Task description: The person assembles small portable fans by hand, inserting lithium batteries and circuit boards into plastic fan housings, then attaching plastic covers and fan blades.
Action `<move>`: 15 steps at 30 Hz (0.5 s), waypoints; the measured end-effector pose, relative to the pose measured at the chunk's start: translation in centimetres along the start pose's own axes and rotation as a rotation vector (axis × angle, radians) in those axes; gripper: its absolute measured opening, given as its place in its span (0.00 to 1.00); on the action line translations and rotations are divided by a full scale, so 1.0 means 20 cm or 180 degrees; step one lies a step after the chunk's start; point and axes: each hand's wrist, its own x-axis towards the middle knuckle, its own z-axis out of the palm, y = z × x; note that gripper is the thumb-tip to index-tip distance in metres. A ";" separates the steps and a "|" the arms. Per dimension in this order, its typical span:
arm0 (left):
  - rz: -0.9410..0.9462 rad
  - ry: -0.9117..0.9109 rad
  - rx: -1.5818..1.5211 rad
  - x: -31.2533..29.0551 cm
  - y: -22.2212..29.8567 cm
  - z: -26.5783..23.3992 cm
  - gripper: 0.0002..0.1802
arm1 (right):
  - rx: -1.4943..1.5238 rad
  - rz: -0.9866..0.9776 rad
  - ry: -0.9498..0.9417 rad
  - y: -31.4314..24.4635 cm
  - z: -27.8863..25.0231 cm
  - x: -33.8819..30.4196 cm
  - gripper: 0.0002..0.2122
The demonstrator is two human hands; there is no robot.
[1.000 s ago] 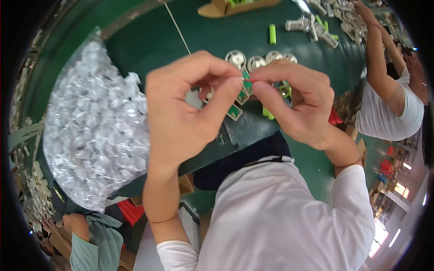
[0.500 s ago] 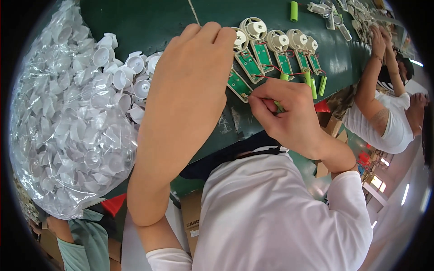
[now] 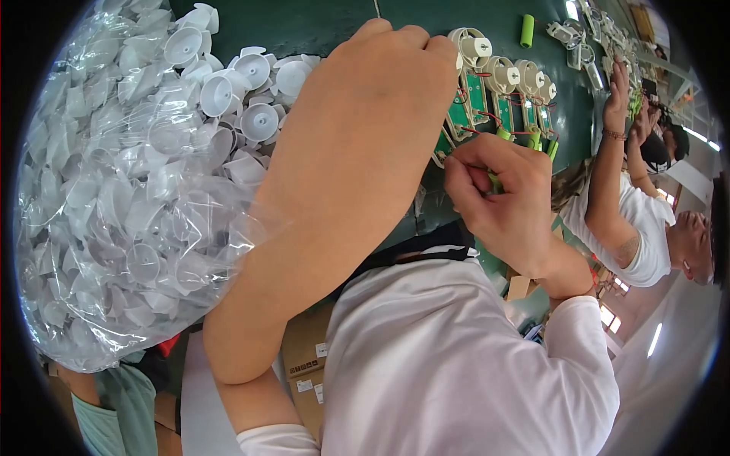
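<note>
My left hand (image 3: 388, 91) reaches across the middle, its back turned up. Its fingers are hidden beyond the knuckles, so I cannot tell what it holds. Close to its right, my right hand (image 3: 506, 201) is closed, thumb against curled fingers. A bit of a green battery (image 3: 496, 183) shows inside that grip. Between and beyond both hands stand several small fan bodies, each with a white round motor housing (image 3: 502, 74) and a green circuit board (image 3: 503, 112). Red wires run from them to green batteries (image 3: 535, 140). One board, partly covered, lies right by my left hand.
A clear plastic bag (image 3: 205, 205) full of white fan blades (image 3: 258, 121) fills the left. A loose green battery (image 3: 527, 31) and white plastic parts (image 3: 582, 53) lie at the far right of the dark green table (image 3: 274, 23). Co-workers sit at right and lower left.
The view has shifted, so the bench things sit differently in it. My right hand keeps its closed grip beside my left. The co-worker's hands at right have moved apart.
</note>
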 end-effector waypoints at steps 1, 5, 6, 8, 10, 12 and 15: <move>-0.0012 0.0007 -0.0007 0.00 0.00 0.00 0.19 | -0.0064 -0.0005 -0.0012 0.00 0.00 0.00 0.02; 0.0077 0.0060 0.0142 0.00 0.00 0.02 0.14 | -0.0044 0.0189 0.0048 0.00 0.01 -0.01 0.02; -0.0019 0.0041 -0.0095 0.00 0.00 0.02 0.19 | -0.0054 0.0197 0.0039 0.00 0.01 -0.01 0.02; -0.0036 0.0035 -0.0128 0.02 0.00 0.04 0.19 | -0.0028 0.0373 0.0107 0.00 0.01 -0.01 0.04; -0.0138 0.0053 -0.0050 -0.01 0.01 -0.01 0.19 | -0.0059 0.0182 0.0070 -0.05 0.02 0.00 0.04; -0.0038 0.0105 -0.0062 -0.02 0.00 -0.02 0.19 | -0.0166 0.0067 0.0082 -0.06 0.03 0.01 0.05; 0.0045 0.0176 -0.0352 0.01 -0.02 0.02 0.19 | -0.0410 -0.0270 0.0050 -0.03 0.02 0.02 0.05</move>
